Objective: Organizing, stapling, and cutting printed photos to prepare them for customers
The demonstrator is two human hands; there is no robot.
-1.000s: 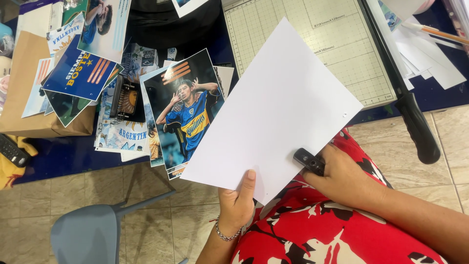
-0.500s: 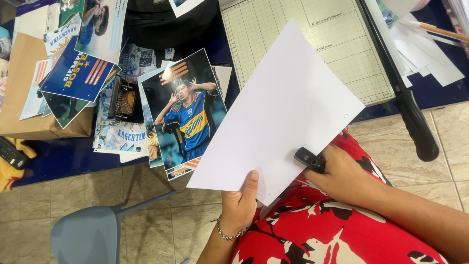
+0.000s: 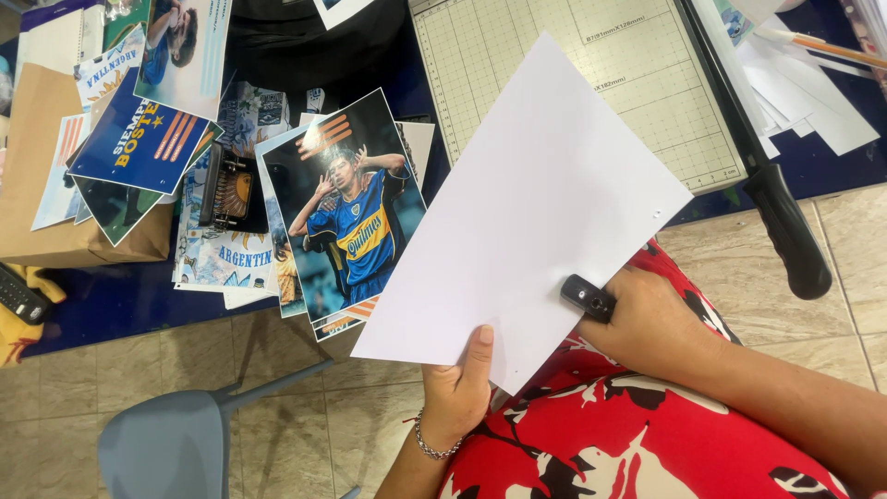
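My left hand (image 3: pixel 460 386) pinches the near corner of a blank white sheet (image 3: pixel 527 217), thumb on top, holding it tilted above my lap. My right hand (image 3: pixel 647 319) grips a small black hole punch (image 3: pixel 585 297) clamped on the sheet's lower right edge. Two tiny holes show near the sheet's right corner. A silver bracelet sits on my left wrist. My lap is covered by red, white and black patterned cloth (image 3: pixel 628 434).
A paper trimmer (image 3: pixel 591 83) with a black handle (image 3: pixel 785 236) lies on the dark blue table (image 3: pixel 120 300). Printed football photos (image 3: pixel 346 212) and cards spread at left, beside a brown paper bag (image 3: pixel 37 166). White offcuts (image 3: pixel 804 83) lie at right. A grey chair (image 3: pixel 176 444) stands below.
The white sheet and both hands have shifted very slightly; the grip on the sheet and on the punch is the same.
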